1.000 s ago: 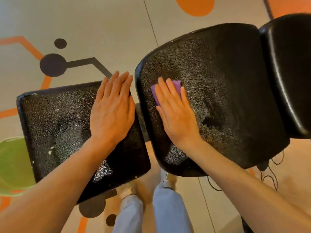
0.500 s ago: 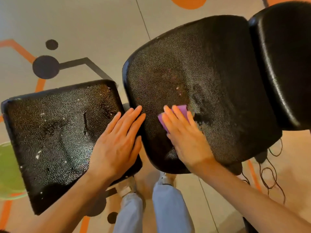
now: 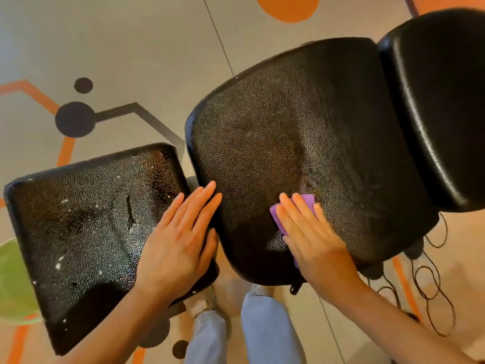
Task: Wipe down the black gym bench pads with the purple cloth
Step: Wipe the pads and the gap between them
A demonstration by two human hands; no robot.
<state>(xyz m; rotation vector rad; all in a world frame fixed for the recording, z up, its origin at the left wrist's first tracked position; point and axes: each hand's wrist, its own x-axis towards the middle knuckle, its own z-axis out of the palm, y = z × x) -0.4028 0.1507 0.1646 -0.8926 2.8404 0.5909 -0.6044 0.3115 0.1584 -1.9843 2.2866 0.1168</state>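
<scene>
The purple cloth lies flat on the near part of the large middle bench pad, pinned under the right hand. Only its far edge and a left strip show past the fingers; a sliver shows again under the heel of the palm. From what shows, the cloth's long axis seems to run along the hand, from the pad's near edge toward its far end, but most of it is covered.

The right hand's grip is a flat, open press: palm down, fingers straight and close together, pointing away from the person and slightly left, nothing curled around the cloth. Its forearm comes in from the lower right.

The left hand is also spread flat and holds nothing. Its palm rests on the near right corner of the smaller square pad, left of the middle pad, and its fingertips reach across the gap to the middle pad's left edge.

The square pad carries white specks and creases. Right of the middle pad sits a smoother, glossy pad. No writing or brand can be read on any of them.

Below the middle pad are pale trouser legs; thin black cords trail on the patterned floor.
</scene>
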